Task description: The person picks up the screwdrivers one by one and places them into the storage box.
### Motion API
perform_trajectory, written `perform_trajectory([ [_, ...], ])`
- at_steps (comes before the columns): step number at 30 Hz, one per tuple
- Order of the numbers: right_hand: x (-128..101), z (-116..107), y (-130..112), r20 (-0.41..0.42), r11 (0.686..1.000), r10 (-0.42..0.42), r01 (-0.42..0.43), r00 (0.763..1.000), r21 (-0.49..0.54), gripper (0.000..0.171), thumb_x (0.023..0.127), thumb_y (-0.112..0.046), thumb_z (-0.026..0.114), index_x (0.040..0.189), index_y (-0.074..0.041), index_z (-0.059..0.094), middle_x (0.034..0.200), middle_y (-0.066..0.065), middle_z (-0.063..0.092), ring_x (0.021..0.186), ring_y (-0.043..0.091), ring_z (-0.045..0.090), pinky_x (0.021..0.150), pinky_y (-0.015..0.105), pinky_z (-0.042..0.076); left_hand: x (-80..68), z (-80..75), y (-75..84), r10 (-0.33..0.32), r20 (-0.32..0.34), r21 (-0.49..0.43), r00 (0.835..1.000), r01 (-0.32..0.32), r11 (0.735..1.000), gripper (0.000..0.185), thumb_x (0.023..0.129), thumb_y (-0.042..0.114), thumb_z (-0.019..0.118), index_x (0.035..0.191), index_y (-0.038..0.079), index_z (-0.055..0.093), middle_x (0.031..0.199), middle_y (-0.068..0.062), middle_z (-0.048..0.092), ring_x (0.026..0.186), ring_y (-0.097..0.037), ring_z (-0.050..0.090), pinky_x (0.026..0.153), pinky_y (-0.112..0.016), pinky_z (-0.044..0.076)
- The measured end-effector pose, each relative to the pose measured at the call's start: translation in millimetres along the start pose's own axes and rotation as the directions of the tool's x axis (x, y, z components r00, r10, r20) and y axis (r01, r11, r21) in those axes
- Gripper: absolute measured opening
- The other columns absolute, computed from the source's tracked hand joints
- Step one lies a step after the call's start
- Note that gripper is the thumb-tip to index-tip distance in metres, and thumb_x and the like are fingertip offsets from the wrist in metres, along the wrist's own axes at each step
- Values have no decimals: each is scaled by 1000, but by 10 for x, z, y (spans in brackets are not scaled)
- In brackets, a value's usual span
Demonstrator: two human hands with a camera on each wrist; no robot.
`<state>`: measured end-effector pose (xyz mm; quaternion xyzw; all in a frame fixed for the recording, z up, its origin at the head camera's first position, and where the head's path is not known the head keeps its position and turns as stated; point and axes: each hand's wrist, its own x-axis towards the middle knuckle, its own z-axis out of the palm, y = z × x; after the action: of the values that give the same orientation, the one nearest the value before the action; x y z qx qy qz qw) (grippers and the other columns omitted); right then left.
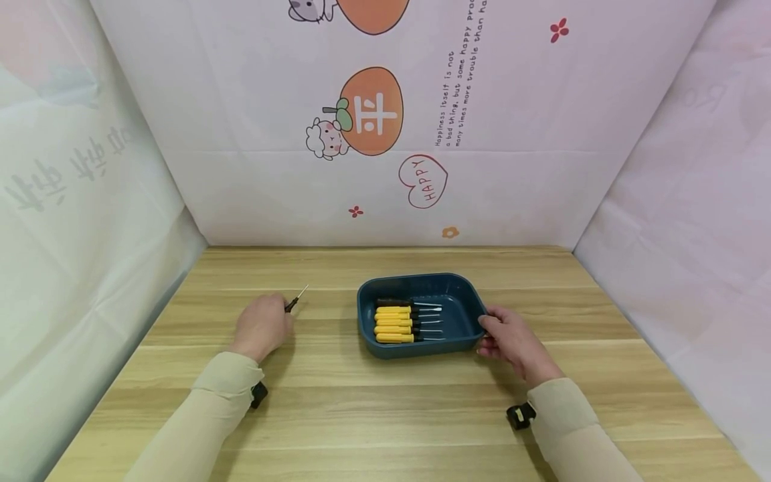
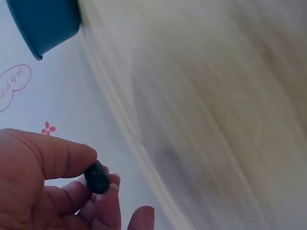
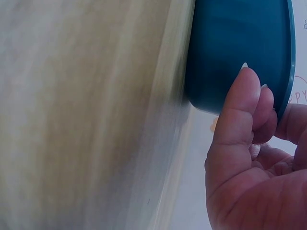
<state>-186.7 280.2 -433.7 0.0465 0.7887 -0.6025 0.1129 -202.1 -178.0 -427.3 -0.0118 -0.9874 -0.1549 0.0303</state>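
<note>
A dark blue tray [image 1: 464,294] stands on the wooden table and holds several yellow-handled screwdrivers [image 1: 397,324] laid side by side. My right hand [image 1: 510,340] grips the tray's right rim, fingers [image 3: 244,100] curled against its outer wall [image 3: 225,52]. Left of the tray, my left hand [image 1: 262,325] pinches a small screwdriver [image 1: 295,301] with a black handle, its thin shaft pointing up and away. In the left wrist view the black handle end [image 2: 97,177] sits between thumb and fingers, and the tray's corner [image 2: 43,24] shows at the top left.
The wooden table [image 1: 385,415] is boxed in by printed white sheets at the back [image 1: 385,134], the left and the right. A black wrist mount [image 1: 521,415] sits at each sleeve cuff.
</note>
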Motion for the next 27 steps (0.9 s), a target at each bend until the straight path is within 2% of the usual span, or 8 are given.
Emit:
perform_trajectory([
  [2,-2,-1,-5,2,1000,-1,1,1000,-1,44,111,-19,44,149,3,43,93,7,56,77,16,59,73,31,63,-3,-12,16,14,-14,-29,1000,-14,999,30,100,18,59,121,-2,67,109,-20,71,96,-34,68,82,-52,56],
  [10,-14,0,-21,7,1000,2,-2,1000,-1,44,111,-19,44,149,4,44,93,7,56,77,15,59,74,30,63,-19,-62,94,78,-78,-117,994,-87,989,30,100,17,58,123,1,70,111,-16,74,94,-29,68,83,-48,55],
  [18,-20,-1,-30,8,1000,1,-1,1000,3,44,111,-19,43,149,4,43,92,7,57,77,15,60,74,31,62,-25,-127,191,112,-76,-242,991,-127,962,28,102,21,61,122,6,73,105,-7,75,84,-20,62,76,-39,49],
  [27,-15,0,-24,12,1000,-4,4,1000,7,44,111,-18,43,150,4,43,92,7,57,76,15,60,73,30,62,-73,-194,315,185,-136,-292,973,-218,931,25,100,22,65,119,8,76,101,-3,76,87,-20,66,83,-45,52],
])
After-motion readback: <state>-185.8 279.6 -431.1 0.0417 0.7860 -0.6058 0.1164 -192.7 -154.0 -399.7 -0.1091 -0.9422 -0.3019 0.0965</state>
